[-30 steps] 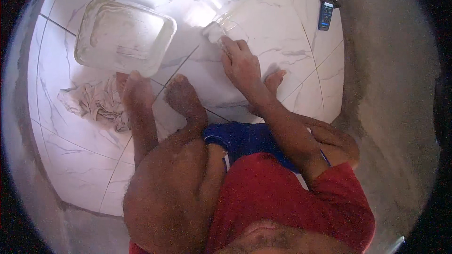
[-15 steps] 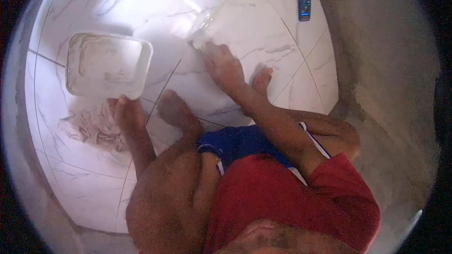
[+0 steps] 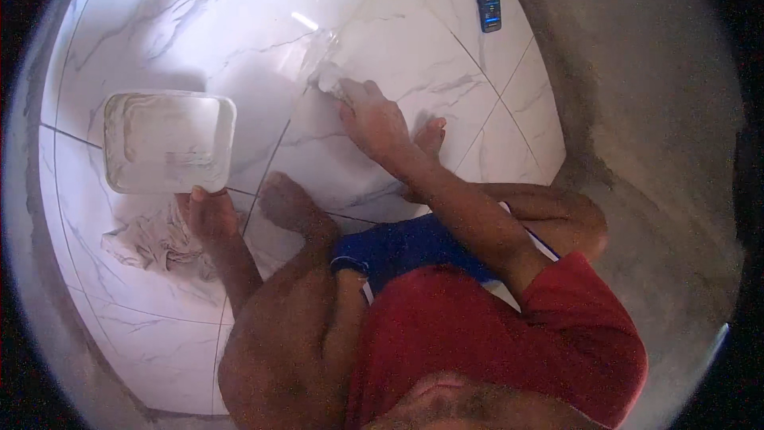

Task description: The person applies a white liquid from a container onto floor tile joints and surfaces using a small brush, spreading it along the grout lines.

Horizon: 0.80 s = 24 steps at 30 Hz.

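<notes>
My left hand (image 3: 211,213) grips the near edge of a translucent white rectangular plastic container (image 3: 163,185), its thumb on the rim. The open side shows, and the container is raised over the floor with its inside tilted toward me. The fingers beneath it are partly hidden. Right of it, my right hand (image 3: 372,115) is closed on a clear, shiny plastic thing (image 3: 322,52) with a whitish part at the fingertips. Blur and glare hide its exact kind. A crumpled beige cloth (image 3: 151,243) lies on the floor beside my left hand.
White marble-look tiles (image 3: 247,0) with grey veins and dark joints cover the floor. A dark handheld device (image 3: 489,6) with a lit screen lies at the far right. A bare grey wall (image 3: 637,111) rises on the right. My bare feet (image 3: 288,203) rest between my hands.
The view has turned slightly, shifting the floor things in the picture. The container now sits lower and more level in view. Both hands keep their holds.
</notes>
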{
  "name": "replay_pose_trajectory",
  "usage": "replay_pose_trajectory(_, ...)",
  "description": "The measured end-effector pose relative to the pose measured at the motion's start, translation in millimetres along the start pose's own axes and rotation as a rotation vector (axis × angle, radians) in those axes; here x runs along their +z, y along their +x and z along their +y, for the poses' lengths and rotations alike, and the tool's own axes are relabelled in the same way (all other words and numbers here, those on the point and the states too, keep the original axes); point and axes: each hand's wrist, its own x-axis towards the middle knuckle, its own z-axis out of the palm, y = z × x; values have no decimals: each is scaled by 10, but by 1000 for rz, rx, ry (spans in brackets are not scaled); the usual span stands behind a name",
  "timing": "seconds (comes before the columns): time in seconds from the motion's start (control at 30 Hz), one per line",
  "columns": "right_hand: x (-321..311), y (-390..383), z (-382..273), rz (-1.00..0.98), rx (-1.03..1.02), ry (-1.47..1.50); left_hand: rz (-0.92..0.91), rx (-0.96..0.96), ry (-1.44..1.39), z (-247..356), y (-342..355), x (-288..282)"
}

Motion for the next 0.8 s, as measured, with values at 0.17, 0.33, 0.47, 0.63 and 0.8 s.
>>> replay_pose_trajectory(0.17, -407, 504, 313, 196, -21, -208, -47, 24, -12, 26, 8, -101)
replay_pose_trajectory(0.33, -927, 1192, 694, 93, 131, -489, -41, -6, -69, 14, 37, -22)
replay_pose_trajectory(0.47, -1078, 1463, 694, 155, 56, -580, 12, 2, -31, 0, 36, -87)
replay_pose_trajectory(0.63, -1025, 1584, 566, 108, 62, -565, -13, 29, -17, 18, 37, -83)
replay_pose_trajectory(0.8, -898, 1575, 487, 102, 35, -607, -9, 32, -8, 65, 67, -57)
